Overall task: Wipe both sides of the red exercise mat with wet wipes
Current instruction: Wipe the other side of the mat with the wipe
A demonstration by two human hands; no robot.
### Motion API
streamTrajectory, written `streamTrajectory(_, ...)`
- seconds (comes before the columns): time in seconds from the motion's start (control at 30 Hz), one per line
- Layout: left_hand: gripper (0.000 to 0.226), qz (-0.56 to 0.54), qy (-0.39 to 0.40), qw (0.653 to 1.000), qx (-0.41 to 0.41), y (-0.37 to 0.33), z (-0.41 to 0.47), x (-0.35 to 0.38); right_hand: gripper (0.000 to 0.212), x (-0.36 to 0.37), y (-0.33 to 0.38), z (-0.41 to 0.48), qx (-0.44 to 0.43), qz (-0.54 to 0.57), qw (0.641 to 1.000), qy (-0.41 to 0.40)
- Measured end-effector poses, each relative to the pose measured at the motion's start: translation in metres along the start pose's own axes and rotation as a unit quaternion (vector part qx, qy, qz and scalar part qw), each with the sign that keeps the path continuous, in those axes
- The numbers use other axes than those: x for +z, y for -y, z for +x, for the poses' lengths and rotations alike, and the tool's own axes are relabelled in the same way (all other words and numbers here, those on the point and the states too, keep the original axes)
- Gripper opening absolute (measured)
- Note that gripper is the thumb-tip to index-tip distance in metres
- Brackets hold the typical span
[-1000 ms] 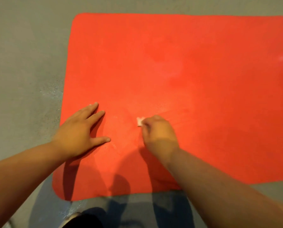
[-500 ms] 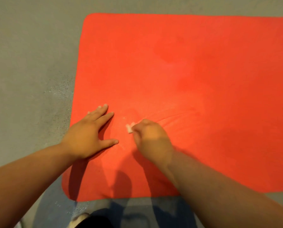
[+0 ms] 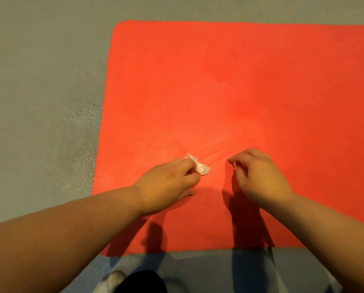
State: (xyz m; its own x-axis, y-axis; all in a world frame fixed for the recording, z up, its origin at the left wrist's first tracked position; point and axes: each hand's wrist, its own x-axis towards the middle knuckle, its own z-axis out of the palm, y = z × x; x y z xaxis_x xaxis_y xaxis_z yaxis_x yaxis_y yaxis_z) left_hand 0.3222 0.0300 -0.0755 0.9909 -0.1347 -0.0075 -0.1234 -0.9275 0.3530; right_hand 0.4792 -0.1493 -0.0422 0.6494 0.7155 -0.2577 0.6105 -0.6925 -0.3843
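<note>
Mat (image 3: pixel 240 92): red, flat on the floor (image 3: pixel 39 102), puckered between my hands; wipe (image 3: pixel 199 167): crumpled, pinched in the grip of my left hand (image 3: pixel 168 185); right hand (image 3: pixel 261 176): loosely curled, holding nothing; advice: spread wipe, press flat, overlap strokes.

Light is moderate and warm, coming from ahead and above: the left hand (image 3: pixel 166 187) and right hand (image 3: pixel 261 176) throw dark, soft-edged shadows back toward the near edge of the red mat (image 3: pixel 240 81), and bluish doubled streaks run on over the grey floor (image 3: pixel 39 102). Left of the mat the floor carries a faint speckled sheen. The whole picture is soft and slightly smeared; the white wipe (image 3: pixel 199 167) shows little detail
</note>
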Motion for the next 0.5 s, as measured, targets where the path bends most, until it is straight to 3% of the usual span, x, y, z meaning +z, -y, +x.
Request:
streamTrajectory(0.1, 0.026, -0.010, -0.018, 0.998, -0.053, 0.001, 0.029, -0.003, 0.035, 0.008, 0.003, -0.009, 0.022, -0.001, 1.000, -0.010)
streamTrajectory(0.27, 0.021, -0.011, -0.019, 0.998, -0.055, 0.021, 0.066, -0.009, 0.049, 0.012, 0.008, -0.016, 0.096, 0.003, 0.995, 0.004)
streamTrajectory(0.33, 0.020, -0.021, -0.035, 0.993, -0.107, 0.035, 0.080, -0.013, 0.053, 0.013, 0.012, -0.020, 0.103, 0.017, 0.994, 0.017)
streamTrajectory(0.43, 0.023, -0.072, -0.109, 0.957, -0.260, 0.047, 0.090, -0.017, 0.056, 0.013, 0.016, -0.025, 0.110, 0.034, 0.993, 0.025)
streamTrajectory(0.5, 0.030, -0.050, -0.107, 0.966, -0.229, 0.029, 0.078, -0.008, 0.056, 0.012, 0.016, -0.026, 0.111, 0.037, 0.993, 0.029)
